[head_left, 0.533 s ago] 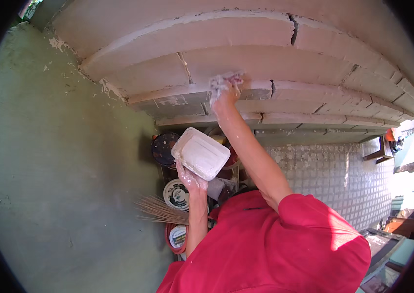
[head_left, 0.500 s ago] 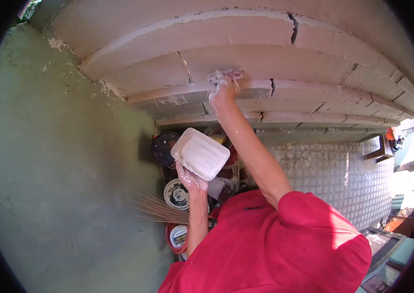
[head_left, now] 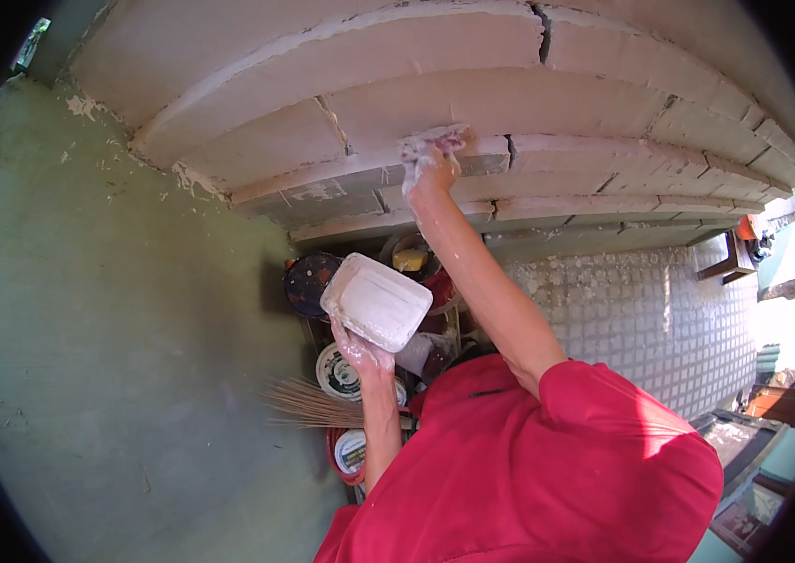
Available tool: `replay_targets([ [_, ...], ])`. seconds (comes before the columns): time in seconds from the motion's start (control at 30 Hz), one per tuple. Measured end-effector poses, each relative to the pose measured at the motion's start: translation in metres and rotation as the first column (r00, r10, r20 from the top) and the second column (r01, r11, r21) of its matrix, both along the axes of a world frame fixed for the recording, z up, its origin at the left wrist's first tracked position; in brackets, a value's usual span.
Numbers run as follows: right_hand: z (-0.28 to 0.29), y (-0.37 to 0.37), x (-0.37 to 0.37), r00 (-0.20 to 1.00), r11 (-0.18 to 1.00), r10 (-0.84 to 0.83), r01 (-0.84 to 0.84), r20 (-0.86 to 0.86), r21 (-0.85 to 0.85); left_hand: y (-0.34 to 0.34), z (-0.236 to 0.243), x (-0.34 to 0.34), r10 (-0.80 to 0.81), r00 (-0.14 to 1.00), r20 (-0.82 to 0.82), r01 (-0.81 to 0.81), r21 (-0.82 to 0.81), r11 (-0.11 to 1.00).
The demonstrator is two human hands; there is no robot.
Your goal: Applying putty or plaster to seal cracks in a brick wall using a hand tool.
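Note:
My left hand (head_left: pixel 360 351) grips a white rectangular plastic tub (head_left: pixel 379 302) from below, at its lower left side. White smears cover the tub and those fingers. Stretched out above and to the right, my right hand (head_left: pixel 431 173) clutches a wet, crumpled rag (head_left: pixel 437 141) soaked with white paste, pink in places. The rag presses on a pale, stepped masonry surface (head_left: pixel 388 103), just above the edge of a grey, partly uncoated strip (head_left: pixel 346 190). White splashes dot my right forearm. Fingertips of my right hand are partly hidden by the rag.
A green wall (head_left: pixel 125 347) rises at the left. Below the tub stand a dark speckled bucket (head_left: pixel 308 284), a white-lidded pail (head_left: pixel 336 371), and a bundle of thin sticks (head_left: pixel 313 403). A yellow sponge-like block (head_left: pixel 409 260) lies nearby. Patterned floor tiles (head_left: pixel 623 319) and a wooden bench (head_left: pixel 731 263) are at right.
The view has shifted slightly, so the stepped surface sits higher in it. My right hand with the rag has moved down the surface toward the edge of the step. The tub stays in my left hand.

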State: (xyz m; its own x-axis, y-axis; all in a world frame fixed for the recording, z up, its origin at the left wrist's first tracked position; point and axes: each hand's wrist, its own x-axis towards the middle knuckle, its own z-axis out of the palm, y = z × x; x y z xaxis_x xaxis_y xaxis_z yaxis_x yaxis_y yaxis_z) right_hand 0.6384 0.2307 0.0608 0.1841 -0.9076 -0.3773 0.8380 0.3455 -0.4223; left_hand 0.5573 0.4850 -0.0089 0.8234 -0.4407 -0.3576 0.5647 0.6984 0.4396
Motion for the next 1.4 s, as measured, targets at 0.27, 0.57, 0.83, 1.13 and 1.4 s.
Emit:
replay_targets([
  [0.27,0.045,0.033,0.013,0.983,0.953,0.112,-0.066,0.143,-0.295,0.000,0.002,-0.006,-0.018,1.000,0.004,0.017,0.029,0.999],
  [0.57,0.000,0.009,0.029,0.991,0.992,0.118,-0.120,-0.059,-0.031,0.006,-0.003,-0.013,-0.011,0.999,-0.033,0.012,0.020,1.000],
  [0.83,0.049,0.068,0.020,0.999,0.943,-0.026,0.032,0.023,-0.331,0.023,-0.001,-0.014,0.028,1.000,-0.012,-0.027,0.031,0.999],
  [1.13,0.019,0.035,0.047,0.982,0.984,0.172,-0.167,0.081,-0.064,0.029,-0.002,-0.011,0.064,0.998,-0.002,-0.064,0.053,0.997],
  [1.4,0.019,0.051,-0.025,0.961,0.881,0.275,-0.262,-0.025,-0.393,0.027,-0.004,-0.010,0.041,0.999,0.004,-0.041,0.018,0.999],
])
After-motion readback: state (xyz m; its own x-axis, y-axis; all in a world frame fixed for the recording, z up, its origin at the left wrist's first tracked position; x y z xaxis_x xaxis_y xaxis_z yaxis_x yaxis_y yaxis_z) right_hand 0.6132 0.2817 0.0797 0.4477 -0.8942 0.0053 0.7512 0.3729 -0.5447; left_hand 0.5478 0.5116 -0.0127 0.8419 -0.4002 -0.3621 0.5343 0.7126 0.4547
